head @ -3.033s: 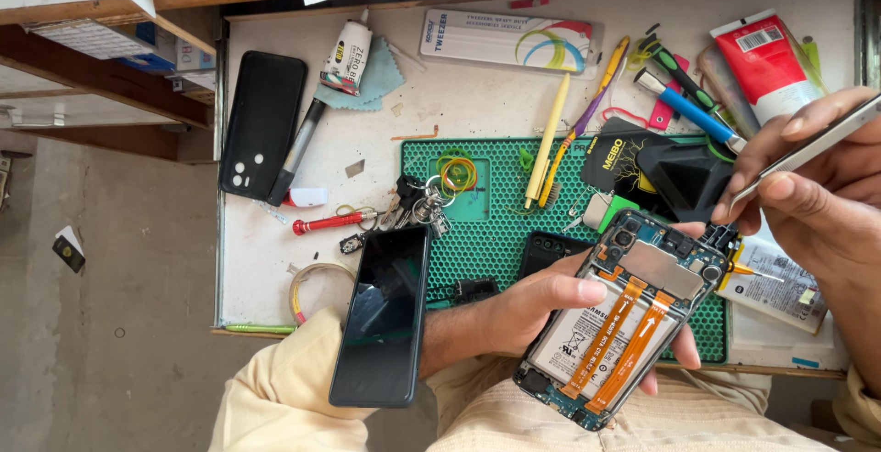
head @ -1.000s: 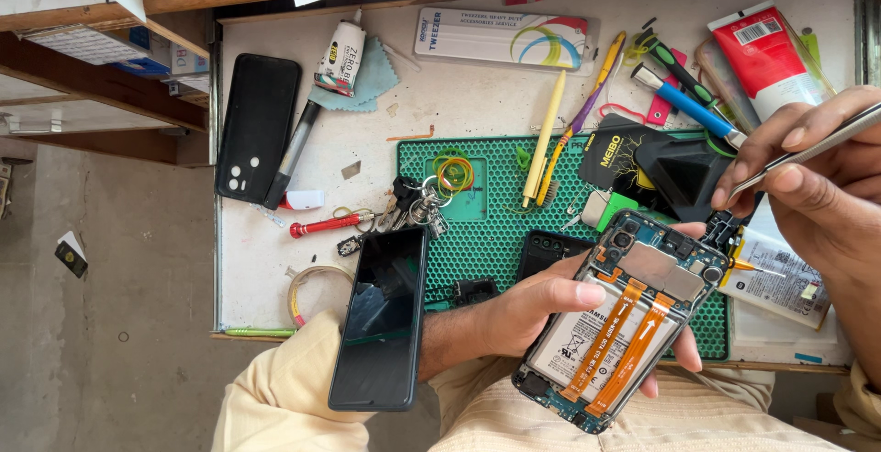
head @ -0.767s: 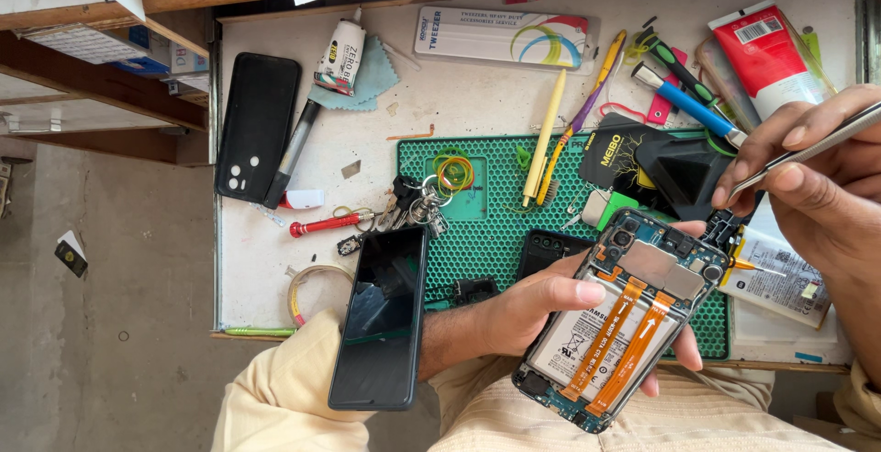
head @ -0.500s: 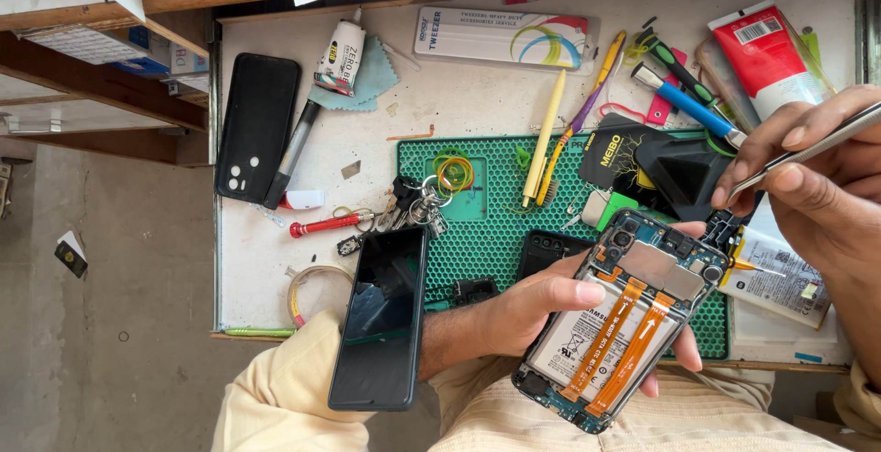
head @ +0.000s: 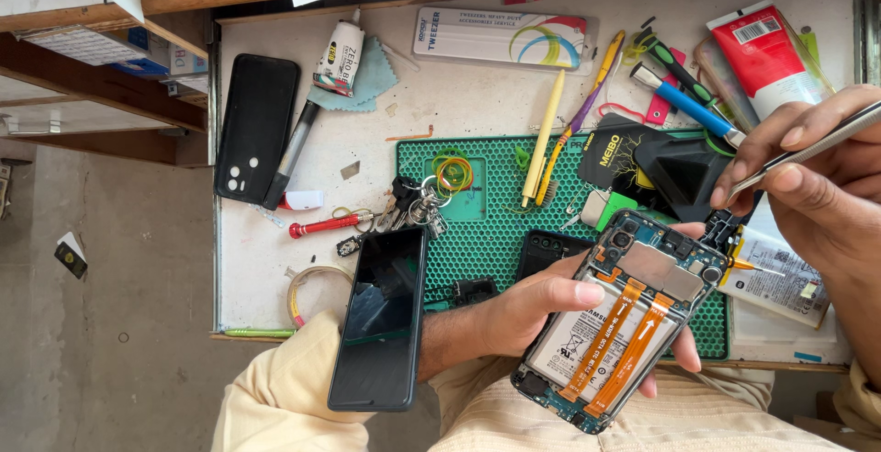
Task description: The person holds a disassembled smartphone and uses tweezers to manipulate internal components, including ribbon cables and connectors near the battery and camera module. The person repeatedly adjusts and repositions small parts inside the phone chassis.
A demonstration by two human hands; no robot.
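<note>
Two closed grips: left hand point(head: 532, 310) around opened phone point(head: 617, 319), right hand point(head: 817, 181) pinching tweezers point(head: 812, 147).

The location was a phone repair workshop: a green honeycomb mat point(head: 500, 232), screwdrivers point(head: 684, 103) and an opened phone point(head: 624, 319) occupied the cluttered worktop point(head: 440, 94).

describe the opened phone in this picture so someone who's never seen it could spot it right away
Start at the green honeycomb mat in the middle of the cluttered workbench, then drop to its lower right edge. There the left hand holds the opened phone with its back off. Unlike the intact black phone beside it, two orange ribbon cables run along its exposed insides.
</note>
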